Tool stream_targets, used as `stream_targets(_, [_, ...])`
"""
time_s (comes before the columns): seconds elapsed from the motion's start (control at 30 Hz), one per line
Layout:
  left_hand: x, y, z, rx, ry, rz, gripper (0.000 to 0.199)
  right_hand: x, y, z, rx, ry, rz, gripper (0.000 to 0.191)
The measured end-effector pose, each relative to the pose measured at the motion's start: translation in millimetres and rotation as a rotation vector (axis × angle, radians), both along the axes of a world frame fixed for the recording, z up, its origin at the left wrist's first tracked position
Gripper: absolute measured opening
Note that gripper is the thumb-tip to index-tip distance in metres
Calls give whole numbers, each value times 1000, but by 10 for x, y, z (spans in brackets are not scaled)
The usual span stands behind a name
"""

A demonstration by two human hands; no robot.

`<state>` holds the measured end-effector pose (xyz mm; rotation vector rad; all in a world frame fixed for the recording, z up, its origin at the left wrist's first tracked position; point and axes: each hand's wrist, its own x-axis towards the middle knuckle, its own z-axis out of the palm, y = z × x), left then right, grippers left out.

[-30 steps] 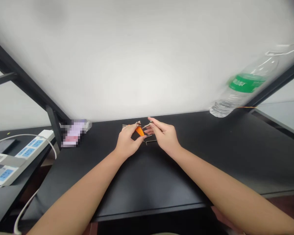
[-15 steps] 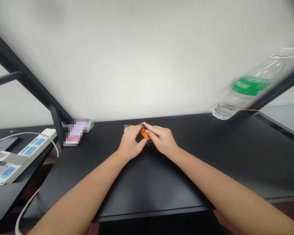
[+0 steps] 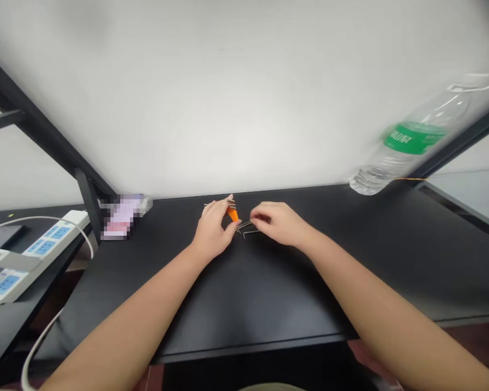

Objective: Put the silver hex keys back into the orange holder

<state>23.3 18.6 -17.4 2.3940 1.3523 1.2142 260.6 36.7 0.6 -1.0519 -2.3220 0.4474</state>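
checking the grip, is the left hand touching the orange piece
Touching: the head view shows the left hand around the orange piece, thumb at its lower end.

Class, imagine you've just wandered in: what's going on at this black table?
A person is working with both hands on the black table. The left hand holds an orange piece with thin metal rods showing beside it. The right hand is apart from it, fingertips at the L-shaped rods near the orange piece; whether it grips one is unclear. A green-labelled bottle is toward the back right.
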Motion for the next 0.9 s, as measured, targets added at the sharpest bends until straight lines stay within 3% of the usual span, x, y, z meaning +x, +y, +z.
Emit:
stream_targets(0.17, [-30,65,-53,-28,-101,12,38,54,-12,14,-135,-386,80,11])
stream_targets(0.37, [2,63,-59,-111,-245,15,47,-153,-150,7,-78,-482,3,10])
stream_targets(0.47, [16,46,-35,-128,-235,29,47,-84,-109,13,-148,-241,7,14])
stream_targets(0.57, [29,22,-4,-139,-217,28,55,-24,-32,-1,-366,195,-16,24])
stream_targets(0.7, [56,-23,20,-150,-245,-8,57,-97,-3,-29,-604,725,-25,17])
stream_targets(0.9, [85,-53,-38,-153,-248,-37,50,-261,-56,-55,-651,1004,10,22])
